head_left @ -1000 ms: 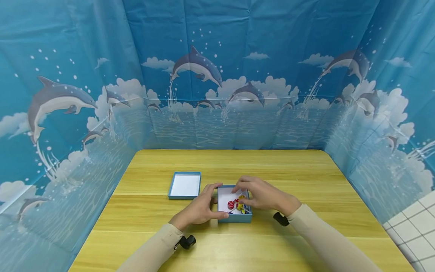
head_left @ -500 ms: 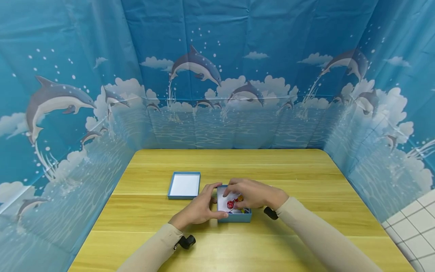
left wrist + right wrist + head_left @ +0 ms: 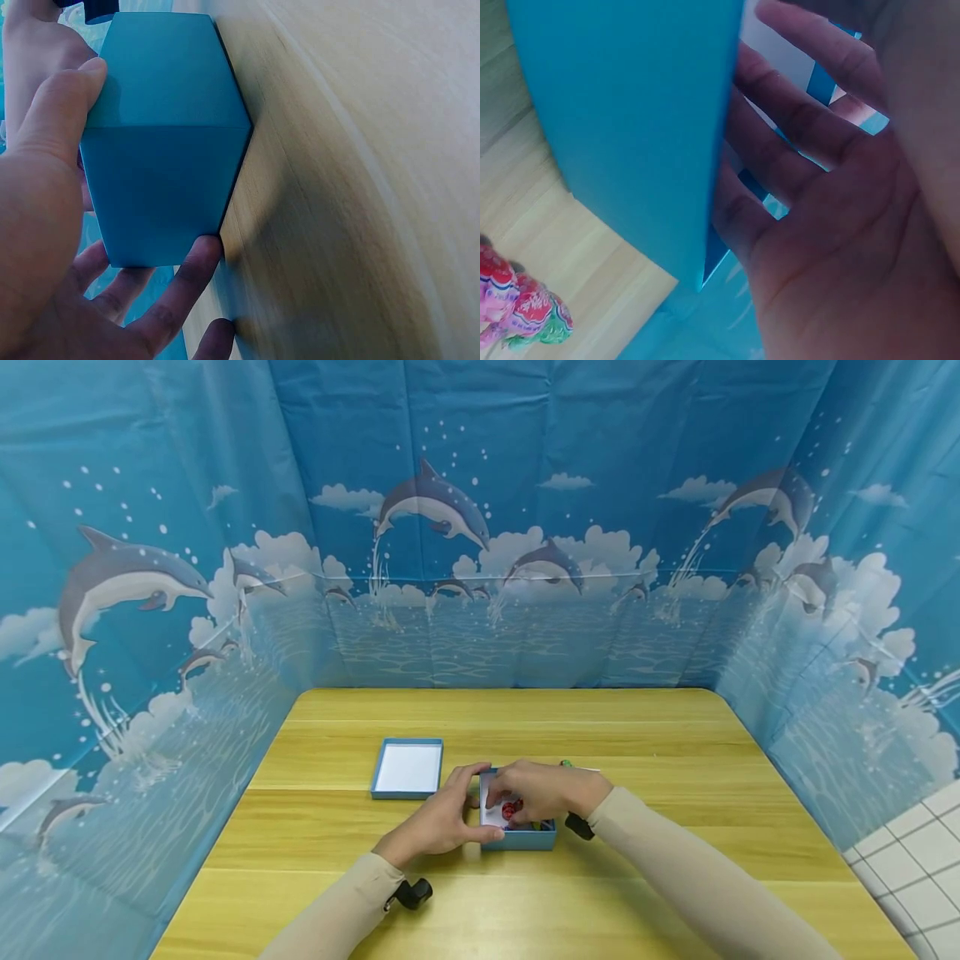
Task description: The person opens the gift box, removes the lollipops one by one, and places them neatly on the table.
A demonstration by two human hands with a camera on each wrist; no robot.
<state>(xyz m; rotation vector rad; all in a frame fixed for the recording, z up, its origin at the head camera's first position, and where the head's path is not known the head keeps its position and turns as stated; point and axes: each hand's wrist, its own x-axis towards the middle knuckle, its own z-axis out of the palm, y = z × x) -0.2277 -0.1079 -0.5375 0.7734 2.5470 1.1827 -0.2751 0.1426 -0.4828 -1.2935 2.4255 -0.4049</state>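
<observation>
Holding the blue box (image 3: 525, 840) at its left wall — left hand (image 3: 438, 822), right hand (image 3: 551, 790) reaching inside over red sweets (image 3: 512, 811), its grip unclear, lid (image 3: 407, 768) lying far-left on the worktop (image 3: 675, 760).

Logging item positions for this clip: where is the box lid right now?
In the head view the lid lies open side up on the wooden table, to the left of and slightly behind the blue box that both hands are on.
</observation>
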